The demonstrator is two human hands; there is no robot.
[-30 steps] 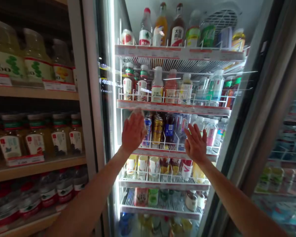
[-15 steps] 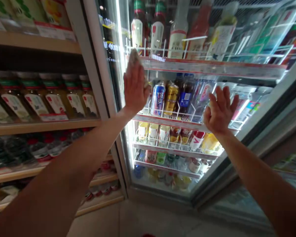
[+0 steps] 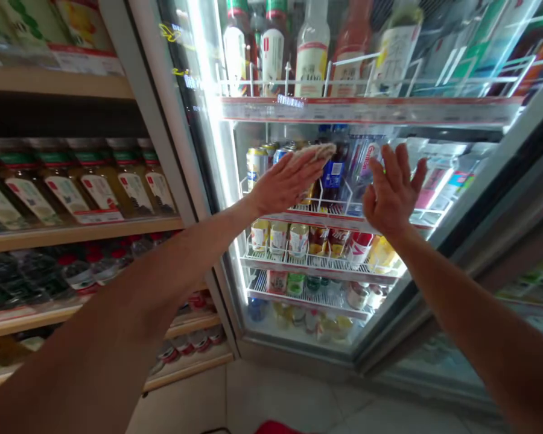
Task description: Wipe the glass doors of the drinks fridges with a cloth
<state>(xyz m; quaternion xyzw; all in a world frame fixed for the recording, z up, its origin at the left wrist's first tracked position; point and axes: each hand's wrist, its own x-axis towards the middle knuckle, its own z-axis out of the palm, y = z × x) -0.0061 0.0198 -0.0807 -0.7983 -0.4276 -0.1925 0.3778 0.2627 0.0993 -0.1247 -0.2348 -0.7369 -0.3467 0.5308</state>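
Note:
My left hand (image 3: 285, 184) lies flat, its fingers together and pointing right, over a pale cloth (image 3: 328, 150) at the glass door (image 3: 187, 114) of a lit drinks fridge. Most of the cloth is hidden beneath the palm and fingers; its edge shows past the fingertips. To its right, my right hand (image 3: 391, 193) is raised at the same glass with its fingers spread, holding nothing. Whether its palm touches the glass I cannot tell. Behind the glass, cans and bottles stand on wire shelves, among them a dark bottle with a blue label (image 3: 335, 172).
Left of the fridge, wooden shelves (image 3: 72, 232) carry rows of juice bottles (image 3: 97, 181). A metal door frame (image 3: 452, 235) runs along the right, with another glass-fronted cabinet beyond. Something red (image 3: 274, 427) shows at the bottom edge, on the tiled floor (image 3: 298, 392).
My left hand has swept right and down across the glass with the cloth, turning from fingers up to fingers right. My right hand stays nearly where it was. The view has shifted slightly.

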